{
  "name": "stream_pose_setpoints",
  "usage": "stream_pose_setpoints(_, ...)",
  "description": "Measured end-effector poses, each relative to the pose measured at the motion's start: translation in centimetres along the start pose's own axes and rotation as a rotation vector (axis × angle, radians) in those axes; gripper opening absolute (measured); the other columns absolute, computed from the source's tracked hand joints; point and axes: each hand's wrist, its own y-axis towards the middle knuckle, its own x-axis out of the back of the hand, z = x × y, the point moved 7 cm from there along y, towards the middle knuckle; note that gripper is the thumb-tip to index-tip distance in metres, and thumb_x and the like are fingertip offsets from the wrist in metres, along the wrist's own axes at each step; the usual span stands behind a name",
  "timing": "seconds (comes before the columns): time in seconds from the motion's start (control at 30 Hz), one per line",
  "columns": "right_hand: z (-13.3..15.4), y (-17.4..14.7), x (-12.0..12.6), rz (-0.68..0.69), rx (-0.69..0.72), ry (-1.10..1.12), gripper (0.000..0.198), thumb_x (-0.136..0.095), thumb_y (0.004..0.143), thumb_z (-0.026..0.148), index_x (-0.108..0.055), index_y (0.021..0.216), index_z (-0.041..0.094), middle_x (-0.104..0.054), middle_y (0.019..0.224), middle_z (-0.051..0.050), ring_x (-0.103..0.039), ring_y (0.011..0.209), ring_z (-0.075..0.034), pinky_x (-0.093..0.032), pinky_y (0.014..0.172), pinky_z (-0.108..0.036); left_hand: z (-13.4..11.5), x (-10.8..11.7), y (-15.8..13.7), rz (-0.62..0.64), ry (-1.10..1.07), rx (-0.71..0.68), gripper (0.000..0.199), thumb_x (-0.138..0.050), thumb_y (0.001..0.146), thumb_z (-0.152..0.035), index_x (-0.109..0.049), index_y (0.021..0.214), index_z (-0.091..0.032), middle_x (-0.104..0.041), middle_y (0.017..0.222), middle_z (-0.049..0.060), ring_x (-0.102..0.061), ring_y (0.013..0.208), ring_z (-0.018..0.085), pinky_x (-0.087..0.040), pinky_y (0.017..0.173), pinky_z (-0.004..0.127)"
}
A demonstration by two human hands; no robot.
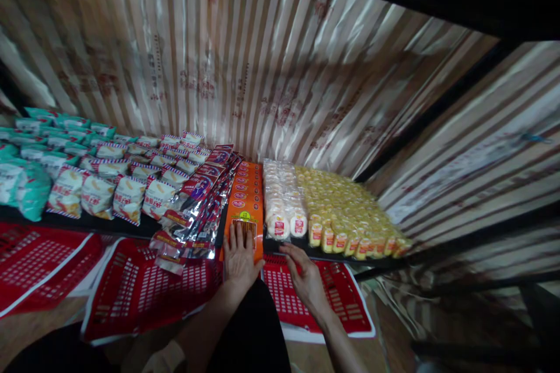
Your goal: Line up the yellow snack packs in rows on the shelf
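Observation:
My left hand (240, 256) lies flat, fingers stretched, on the lower end of an orange snack packet (242, 195) on the black shelf. To its right my right hand (305, 277) hangs near the shelf's front edge, fingers bent and apart, with nothing visible in it. Its fingertips are just below the rows of round white wrapped biscuits (280, 210). Left of the orange packet, a leaning stack of dark red and silver packets (196, 198) spills partly over the edge.
Yellow wrapped snacks (345, 215) fill the shelf's right end. White bags (130, 195) and teal bags (34, 186) stand in rows at the left. Red baskets (149, 280) sit below the front edge. A striped sheet (219, 52) hangs behind; a dark frame bar (433, 111) slants at the right.

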Motion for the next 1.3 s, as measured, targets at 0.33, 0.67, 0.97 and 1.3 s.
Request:
stream_pose_setpoints(0.33,0.7,-3.3,-1.7,0.06,-0.125,0.076,0.028,-0.044,0.085,0.028,-0.068,0.098,0.019,-0.07,0.098,-0.009,-0.065,0.093,-0.02,-0.052,0.084,-0.034,0.0,1.9,-0.3,0.024,-0.054,-0.07,0.068,-0.051,0.076,-0.055,-0.049,0.128,-0.011,-0.032,0.144,0.019,-0.018,0.137,0.034,-0.017,0.11,0.05)
stream_pose_setpoints(0.67,4.2,-5.1,-5.2,-0.081,-0.145,0.165,0.027,-0.05,0.084,0.034,-0.066,0.103,0.023,-0.067,0.091,-0.008,-0.064,0.085,-0.021,-0.053,0.077,-0.034,0.2,2.5,-1.6,0.041,-0.147,-0.179,0.051,-0.054,0.078,-0.031,-0.051,0.127,-0.017,-0.039,0.141,0.014,-0.021,0.136,0.032,-0.023,0.109,0.053)
stream_pose_setpoints(0.97,3.4,-7.4,-7.5,-0.214,-0.363,0.384,0.032,-0.06,0.076,0.048,-0.07,0.09,0.021,-0.071,0.094,-0.009,-0.066,0.087,-0.024,-0.055,0.074,-0.035,0.5,2.8,-3.2,0.059,-0.176,-0.242,0.047,-0.053,0.076,-0.016,-0.054,0.122,-0.009,-0.04,0.139,0.018,-0.023,0.135,0.03,-0.032,0.107,0.046)
stream_pose_setpoints(1.3,5.5,-10.6,-6.4,-0.314,-0.369,0.319,0.038,-0.055,0.077,0.056,-0.07,0.083,0.022,-0.071,0.087,-0.008,-0.066,0.083,-0.023,-0.054,0.074,-0.033,-1.1,4.4,-7.8,0.055,-0.245,-0.402,0.04,-0.04,0.081,-0.012,-0.059,0.116,-0.013,-0.049,0.133,0.013,-0.036,0.13,0.026,-0.041,0.103,0.045)
